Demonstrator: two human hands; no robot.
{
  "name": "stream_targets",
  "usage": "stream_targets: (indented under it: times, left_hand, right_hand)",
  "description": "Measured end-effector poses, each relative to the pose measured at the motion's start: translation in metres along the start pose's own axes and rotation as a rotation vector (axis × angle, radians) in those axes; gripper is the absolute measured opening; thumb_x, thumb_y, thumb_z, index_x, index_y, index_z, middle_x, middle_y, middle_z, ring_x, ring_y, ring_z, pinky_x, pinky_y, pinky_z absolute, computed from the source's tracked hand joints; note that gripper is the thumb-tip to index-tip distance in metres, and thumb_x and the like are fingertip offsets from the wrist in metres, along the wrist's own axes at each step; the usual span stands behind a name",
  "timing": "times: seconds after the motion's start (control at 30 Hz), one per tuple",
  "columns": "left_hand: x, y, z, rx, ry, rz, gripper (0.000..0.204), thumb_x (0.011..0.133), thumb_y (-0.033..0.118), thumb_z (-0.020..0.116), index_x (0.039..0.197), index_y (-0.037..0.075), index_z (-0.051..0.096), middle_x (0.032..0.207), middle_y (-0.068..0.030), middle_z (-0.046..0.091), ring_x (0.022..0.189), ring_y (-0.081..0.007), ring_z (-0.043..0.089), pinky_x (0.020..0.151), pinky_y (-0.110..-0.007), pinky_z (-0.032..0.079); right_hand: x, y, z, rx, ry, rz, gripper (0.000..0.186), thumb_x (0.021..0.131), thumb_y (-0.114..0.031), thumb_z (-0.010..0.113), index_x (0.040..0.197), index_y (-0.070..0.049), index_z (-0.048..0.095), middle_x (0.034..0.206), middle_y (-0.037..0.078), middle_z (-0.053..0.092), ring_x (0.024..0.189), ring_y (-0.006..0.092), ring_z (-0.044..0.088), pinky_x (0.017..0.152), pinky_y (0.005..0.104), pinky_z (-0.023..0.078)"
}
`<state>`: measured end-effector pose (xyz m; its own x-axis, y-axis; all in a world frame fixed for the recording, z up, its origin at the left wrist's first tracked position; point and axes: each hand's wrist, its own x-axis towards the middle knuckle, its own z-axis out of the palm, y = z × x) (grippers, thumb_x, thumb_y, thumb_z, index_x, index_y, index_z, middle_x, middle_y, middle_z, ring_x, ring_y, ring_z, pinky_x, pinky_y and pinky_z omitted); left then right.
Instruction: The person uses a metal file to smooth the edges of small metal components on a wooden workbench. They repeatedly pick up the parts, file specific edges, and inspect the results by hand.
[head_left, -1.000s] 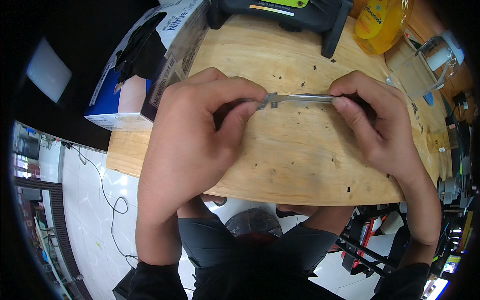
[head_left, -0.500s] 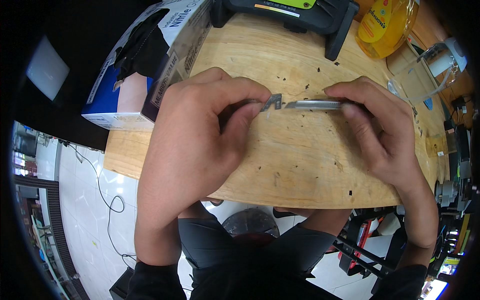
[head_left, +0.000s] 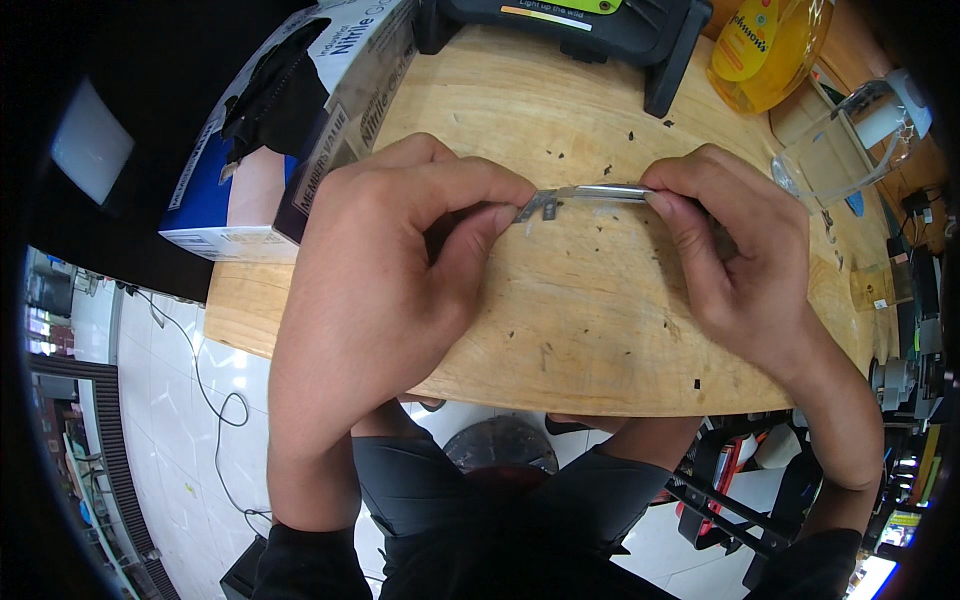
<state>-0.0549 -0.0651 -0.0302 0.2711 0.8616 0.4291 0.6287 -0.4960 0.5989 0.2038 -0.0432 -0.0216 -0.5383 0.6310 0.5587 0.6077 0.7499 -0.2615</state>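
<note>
Your left hand pinches, at its three o'clock, a small grey piece — your right hand pinches a slim metal tool, its tip toward nine o'clock, at this piece. One blue-and-white box stands at ten o'clock.

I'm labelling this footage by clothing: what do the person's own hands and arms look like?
The left hand and right hand are bare; no glove, ring or watch shows. Plain black sleeves end well short of the wrists.
</note>
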Motion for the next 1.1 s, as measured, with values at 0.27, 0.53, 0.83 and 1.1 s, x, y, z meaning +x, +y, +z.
stream_targets:
  times: [0.27, 0.53, 0.83, 1.1]
  left_hand:
    - [-0.0008, -0.0019, 0.0001, -0.024, 0.009, 0.021, 0.018, 0.09, -0.006, 0.074, 0.104, 0.001, 0.081, 0.085, -0.0102, 0.07, 0.072, -0.0167, 0.065, 0.066, -0.03, 0.049]
    - [-0.0007, -0.0006, 0.0005, -0.022, 0.019, 0.013, 0.017, 0.089, -0.004, 0.075, 0.104, 0.002, 0.081, 0.084, -0.0096, 0.069, 0.071, -0.0162, 0.064, 0.064, -0.03, 0.049]
    - [-0.0006, -0.0004, 0.0006, -0.006, 0.02, 0.012, 0.016, 0.089, -0.003, 0.075, 0.104, 0.002, 0.081, 0.084, -0.0099, 0.069, 0.07, -0.0168, 0.064, 0.065, -0.03, 0.049]
    - [-0.0007, -0.0001, 0.0002, 0.004, 0.023, 0.016, 0.017, 0.089, -0.004, 0.076, 0.104, 0.001, 0.081, 0.085, -0.01, 0.07, 0.071, -0.0169, 0.065, 0.065, -0.03, 0.05]
  right_hand:
    - [0.0007, 0.0001, 0.0011, -0.004, 0.006, -0.01, 0.005, 0.093, 0.006, 0.066, 0.097, 0.004, 0.069, 0.079, 0.013, 0.063, 0.066, 0.0243, 0.061, 0.061, 0.0332, 0.047]
    - [0.0013, 0.0008, 0.002, 0.0, 0.013, -0.027, 0.004, 0.094, 0.005, 0.066, 0.097, 0.004, 0.069, 0.078, 0.013, 0.063, 0.065, 0.0241, 0.06, 0.06, 0.0337, 0.046]
    - [0.0011, -0.0008, 0.0009, -0.026, 0.007, 0.002, 0.005, 0.093, 0.005, 0.067, 0.097, 0.004, 0.068, 0.08, 0.014, 0.063, 0.068, 0.0265, 0.062, 0.063, 0.0343, 0.047]
    - [0.0022, -0.0019, 0.0014, 0.006, 0.034, 0.024, 0.007, 0.09, 0.001, 0.071, 0.097, 0.001, 0.07, 0.078, 0.015, 0.063, 0.066, 0.0317, 0.063, 0.059, 0.0383, 0.048]
